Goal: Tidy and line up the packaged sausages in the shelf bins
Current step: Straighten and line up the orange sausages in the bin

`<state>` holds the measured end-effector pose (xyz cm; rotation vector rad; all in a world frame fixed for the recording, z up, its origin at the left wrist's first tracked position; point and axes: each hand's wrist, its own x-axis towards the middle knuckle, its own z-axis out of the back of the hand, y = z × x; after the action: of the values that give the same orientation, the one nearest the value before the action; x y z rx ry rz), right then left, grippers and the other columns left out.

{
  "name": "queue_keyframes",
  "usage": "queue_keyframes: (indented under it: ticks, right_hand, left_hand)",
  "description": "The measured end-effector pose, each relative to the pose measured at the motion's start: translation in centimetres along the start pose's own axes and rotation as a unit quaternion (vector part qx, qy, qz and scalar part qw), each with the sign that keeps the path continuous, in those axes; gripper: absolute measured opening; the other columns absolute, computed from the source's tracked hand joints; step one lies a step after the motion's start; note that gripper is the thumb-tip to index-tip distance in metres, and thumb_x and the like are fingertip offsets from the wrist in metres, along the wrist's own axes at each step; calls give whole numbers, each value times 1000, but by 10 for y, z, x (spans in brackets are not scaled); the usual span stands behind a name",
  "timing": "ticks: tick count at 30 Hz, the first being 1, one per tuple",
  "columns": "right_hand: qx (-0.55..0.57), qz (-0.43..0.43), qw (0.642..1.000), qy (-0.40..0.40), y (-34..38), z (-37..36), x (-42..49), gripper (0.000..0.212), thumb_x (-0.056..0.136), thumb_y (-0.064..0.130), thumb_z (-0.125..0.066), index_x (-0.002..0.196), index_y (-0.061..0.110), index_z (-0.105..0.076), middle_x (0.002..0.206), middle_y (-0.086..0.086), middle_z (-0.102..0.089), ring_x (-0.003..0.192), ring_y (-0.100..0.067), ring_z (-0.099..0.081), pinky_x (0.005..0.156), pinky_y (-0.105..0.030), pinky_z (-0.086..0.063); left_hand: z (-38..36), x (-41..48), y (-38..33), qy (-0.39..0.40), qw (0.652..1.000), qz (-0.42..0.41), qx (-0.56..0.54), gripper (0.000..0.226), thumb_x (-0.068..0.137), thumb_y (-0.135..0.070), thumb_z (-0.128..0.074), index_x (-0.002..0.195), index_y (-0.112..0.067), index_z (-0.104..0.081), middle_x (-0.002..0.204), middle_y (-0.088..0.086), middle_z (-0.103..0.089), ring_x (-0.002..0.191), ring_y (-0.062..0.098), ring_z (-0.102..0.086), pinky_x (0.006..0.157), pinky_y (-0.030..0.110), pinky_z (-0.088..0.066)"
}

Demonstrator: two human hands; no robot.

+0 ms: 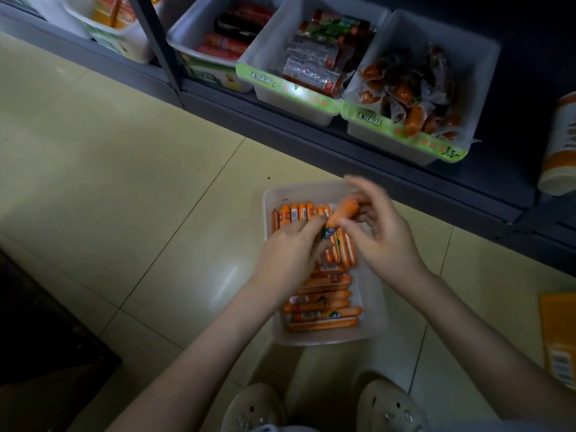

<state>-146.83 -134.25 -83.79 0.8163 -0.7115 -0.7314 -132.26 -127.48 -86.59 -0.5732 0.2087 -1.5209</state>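
A clear plastic bin (372,325) sits on the tiled floor in front of me, holding several orange packaged sausages (321,313). Some lie crosswise near me and a row stands lengthwise at the far end (299,210). Both hands hover over the bin and share one orange sausage (343,212), tilted and blurred. My left hand (290,254) pinches its lower end by the green label. My right hand (377,232) grips its upper end with curled fingers.
A dark low shelf (405,182) runs across the back with several white bins: red sausages (227,42), vacuum packs (314,63), small wrapped sausages (408,95). An orange-white pack (561,145) stands at the right, a yellow pack (561,338) lies on the floor. My shoes (324,406) are below.
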Motion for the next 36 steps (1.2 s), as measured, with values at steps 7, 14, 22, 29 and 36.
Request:
queue_keyframes:
  ticks: [7,14,22,29,36]
  right_hand:
    - [-163,-269,911,265,-85,-27,-35,14,85,12,-65,86,22,-56,95,-2,-58,91,-18,-58,75,-27,-45]
    - [-377,-173,863,288,-113,-56,-52,53,88,5,-53,137,14,-36,137,-7,-37,126,-25,-33,106,-33,-29]
    - [-375,-118,831,394,-122,-73,-37,85,89,1,-50,153,34,-5,157,-7,-13,142,-27,-16,114,-37,-20]
    - [-353,-122,841,391,-129,-85,-26,62,94,9,-47,149,25,-23,145,-5,-33,131,-25,-30,108,-38,-33]
    - [-370,-140,846,358,-134,-95,-19,35,100,26,-43,134,16,-45,131,-13,-39,123,-27,-39,98,-37,-40]
  left_hand:
    - [-76,-41,34,258,962,73,61,34,95,-35,-46,123,-16,-53,116,9,-62,105,28,-58,84,36,-48]
    - [-97,-48,31,310,931,3,190,36,98,-28,-43,132,-16,-41,133,8,-46,123,26,-43,103,37,-33]
    - [-83,-36,53,272,917,39,287,55,100,-29,-32,149,-9,-15,152,19,-19,142,35,-12,116,45,7]
    - [-76,-35,64,271,935,31,225,52,96,-34,-39,145,-19,-29,149,4,-35,144,23,-15,110,42,21]
    - [-82,-40,69,229,952,18,200,49,83,-24,-60,130,-12,-53,129,11,-56,129,30,-44,112,48,7]
